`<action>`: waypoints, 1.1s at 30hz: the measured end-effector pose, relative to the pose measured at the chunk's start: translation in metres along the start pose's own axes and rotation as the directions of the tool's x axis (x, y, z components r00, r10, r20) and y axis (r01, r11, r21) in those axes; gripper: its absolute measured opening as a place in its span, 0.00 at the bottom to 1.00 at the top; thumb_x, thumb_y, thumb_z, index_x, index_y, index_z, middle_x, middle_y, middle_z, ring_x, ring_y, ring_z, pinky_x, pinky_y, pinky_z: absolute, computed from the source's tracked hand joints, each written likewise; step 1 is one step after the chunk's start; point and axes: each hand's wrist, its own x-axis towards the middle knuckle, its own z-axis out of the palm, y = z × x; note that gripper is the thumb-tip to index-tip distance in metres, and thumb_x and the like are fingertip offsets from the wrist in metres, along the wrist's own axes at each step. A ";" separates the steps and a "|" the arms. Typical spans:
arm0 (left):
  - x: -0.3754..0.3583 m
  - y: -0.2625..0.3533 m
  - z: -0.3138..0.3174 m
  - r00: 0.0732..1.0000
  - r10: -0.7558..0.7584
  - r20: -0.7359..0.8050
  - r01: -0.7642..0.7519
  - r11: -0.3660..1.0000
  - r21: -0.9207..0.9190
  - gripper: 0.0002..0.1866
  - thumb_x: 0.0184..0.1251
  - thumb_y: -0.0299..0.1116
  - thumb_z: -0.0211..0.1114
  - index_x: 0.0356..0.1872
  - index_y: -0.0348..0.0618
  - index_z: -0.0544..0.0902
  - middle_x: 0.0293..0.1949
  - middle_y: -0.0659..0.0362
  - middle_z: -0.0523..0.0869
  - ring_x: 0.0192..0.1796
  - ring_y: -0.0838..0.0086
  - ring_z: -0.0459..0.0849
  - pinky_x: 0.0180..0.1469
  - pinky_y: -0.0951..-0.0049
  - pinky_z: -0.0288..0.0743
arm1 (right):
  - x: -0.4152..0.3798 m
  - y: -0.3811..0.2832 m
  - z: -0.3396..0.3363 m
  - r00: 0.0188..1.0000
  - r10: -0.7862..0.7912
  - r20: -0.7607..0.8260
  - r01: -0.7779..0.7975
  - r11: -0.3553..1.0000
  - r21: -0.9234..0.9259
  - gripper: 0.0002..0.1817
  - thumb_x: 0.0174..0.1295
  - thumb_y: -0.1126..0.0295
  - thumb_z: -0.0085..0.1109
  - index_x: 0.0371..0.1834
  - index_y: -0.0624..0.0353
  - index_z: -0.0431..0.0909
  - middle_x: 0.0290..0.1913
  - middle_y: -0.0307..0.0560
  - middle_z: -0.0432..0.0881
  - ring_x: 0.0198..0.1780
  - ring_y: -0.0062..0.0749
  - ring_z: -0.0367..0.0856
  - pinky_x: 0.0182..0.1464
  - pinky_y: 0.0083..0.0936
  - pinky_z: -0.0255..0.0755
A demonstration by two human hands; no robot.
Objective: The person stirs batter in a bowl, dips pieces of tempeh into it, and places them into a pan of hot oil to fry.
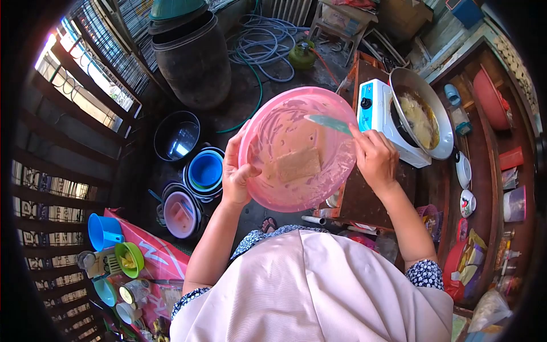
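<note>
A wide pink basin (336, 171) is held up in front of my body, its inside smeared with pale batter. My left hand (236, 174) grips its left rim, thumb inside. A flat rectangular piece coated in batter (296, 165) lies in the bottom. My right hand (376, 159) is closed on the handle end of a green spatula (327, 122), whose blade reaches over the basin from the right rim. Right of the basin, a large wok (445, 134) sits on a white and blue stove (373, 108), with pale food frying in oil (419, 119).
Stacked buckets (206, 169) and a dark basin (177, 135) stand on the floor at left. A black barrel (194, 65), coiled hose (265, 40) and green gas cylinder (302, 55) are beyond. Shelves with a red basin (489, 100) line the right; cups and a green bowl (130, 259) sit lower left.
</note>
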 end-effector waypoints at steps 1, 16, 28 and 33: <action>0.000 -0.001 0.001 0.999 0.043 0.013 -0.044 0.998 0.041 0.40 0.27 0.22 0.56 0.56 0.42 0.70 0.61 0.56 0.68 0.63 0.66 0.67 0.65 0.66 0.59 | 0.000 0.003 0.002 0.999 0.003 -0.052 -0.006 0.999 -0.052 0.19 0.49 0.74 0.59 0.47 0.47 0.80 0.25 0.39 0.74 0.28 0.32 0.75 0.29 0.28 0.68; 0.003 0.008 0.010 0.994 0.080 0.076 -0.090 0.987 0.132 0.35 0.30 0.20 0.55 0.53 0.45 0.74 0.67 0.51 0.58 0.67 0.61 0.63 0.66 0.63 0.59 | -0.006 -0.032 -0.004 0.905 -0.421 0.059 0.416 0.905 0.087 0.19 0.51 0.72 0.51 0.46 0.40 0.81 0.31 0.35 0.78 0.31 0.22 0.76 0.34 0.25 0.67; 0.003 0.009 0.010 0.997 0.032 0.076 -0.045 0.985 0.166 0.35 0.28 0.22 0.56 0.52 0.44 0.75 0.67 0.51 0.59 0.67 0.62 0.61 0.67 0.63 0.55 | -0.014 -0.006 0.001 0.987 -0.119 0.105 0.111 0.991 0.072 0.23 0.49 0.78 0.53 0.50 0.49 0.78 0.28 0.42 0.75 0.30 0.34 0.77 0.31 0.30 0.71; 0.006 0.002 0.012 0.989 0.127 0.078 -0.142 0.962 0.232 0.39 0.27 0.20 0.56 0.55 0.44 0.73 0.63 0.55 0.67 0.62 0.66 0.69 0.66 0.67 0.60 | -0.036 -0.013 0.004 0.964 0.116 0.239 -0.092 0.989 -0.113 0.17 0.53 0.74 0.55 0.48 0.56 0.77 0.29 0.47 0.74 0.32 0.42 0.77 0.32 0.35 0.72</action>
